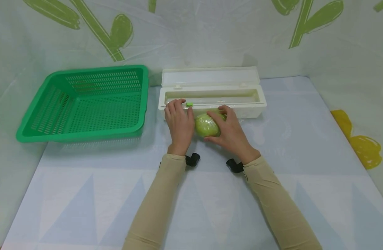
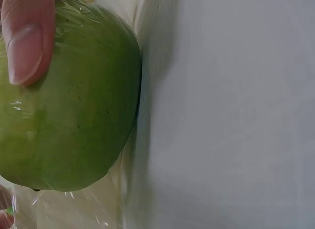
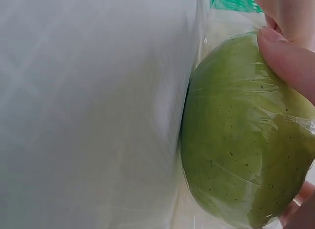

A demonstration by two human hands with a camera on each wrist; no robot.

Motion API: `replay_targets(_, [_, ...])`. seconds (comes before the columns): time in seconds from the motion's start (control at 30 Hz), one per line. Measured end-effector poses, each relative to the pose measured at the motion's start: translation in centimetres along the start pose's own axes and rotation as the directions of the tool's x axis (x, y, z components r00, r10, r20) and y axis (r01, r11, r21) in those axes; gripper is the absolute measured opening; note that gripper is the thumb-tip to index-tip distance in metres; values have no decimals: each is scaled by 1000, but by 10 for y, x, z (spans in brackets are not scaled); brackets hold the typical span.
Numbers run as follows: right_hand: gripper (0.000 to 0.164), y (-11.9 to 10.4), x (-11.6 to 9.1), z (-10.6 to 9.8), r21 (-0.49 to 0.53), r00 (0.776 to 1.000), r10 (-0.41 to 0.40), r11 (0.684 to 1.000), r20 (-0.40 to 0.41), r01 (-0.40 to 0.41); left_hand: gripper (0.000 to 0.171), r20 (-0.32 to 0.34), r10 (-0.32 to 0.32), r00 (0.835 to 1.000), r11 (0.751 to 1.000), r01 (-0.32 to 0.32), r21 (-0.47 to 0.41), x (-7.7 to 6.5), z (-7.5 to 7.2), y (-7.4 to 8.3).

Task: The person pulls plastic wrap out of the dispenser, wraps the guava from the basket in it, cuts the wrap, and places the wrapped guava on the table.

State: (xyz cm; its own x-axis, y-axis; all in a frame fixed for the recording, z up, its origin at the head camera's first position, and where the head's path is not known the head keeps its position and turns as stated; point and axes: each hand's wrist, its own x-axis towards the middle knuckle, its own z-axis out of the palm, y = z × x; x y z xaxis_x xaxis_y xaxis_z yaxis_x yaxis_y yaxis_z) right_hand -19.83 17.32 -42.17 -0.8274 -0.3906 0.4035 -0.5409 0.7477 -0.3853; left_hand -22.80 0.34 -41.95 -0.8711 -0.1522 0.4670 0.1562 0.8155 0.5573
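A green mango [image 1: 207, 125], wrapped in shiny cling film, lies against the front of an opened white cling film box [image 1: 254, 111]. My right hand [image 1: 231, 132] grips the mango from its right side; in the left wrist view a thumb [image 2: 27, 49] presses its film-covered skin. My left hand [image 1: 180, 125] is at the box's front edge, its thumb and forefinger about the small green slider [image 1: 189, 104]. In the left wrist view, clear film [image 2: 64, 207] stretches beside the mango [image 2: 83, 106]. At the mango's end [image 3: 241, 135] in the right wrist view, a thumb [image 3: 283, 56] touches it.
The box lid [image 1: 210, 77] stands raised at the back, with a film roll [image 1: 222, 99] in the trough. A green plastic basket [image 1: 85, 135] sits to the left on the table [image 1: 185, 208]. Printed curtain [image 1: 204, 38] hangs close behind the box.
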Motion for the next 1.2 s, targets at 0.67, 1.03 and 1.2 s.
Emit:
replay_targets(0.67, [83, 1, 1, 1, -1, 1000, 14, 1000, 3, -14, 13, 21, -110, 994, 991, 111, -74, 5, 0, 5])
replay_targets(1.03, [82, -1, 1, 0, -10, 999, 27, 1000, 20, -27, 10, 2, -100, 995, 990, 100, -95, 5, 0, 7])
replay_targets(1.2, [83, -1, 0, 0, -8, 999, 31, 999, 26, -31, 8, -8, -86, 996, 991, 85, -106, 4, 0, 5])
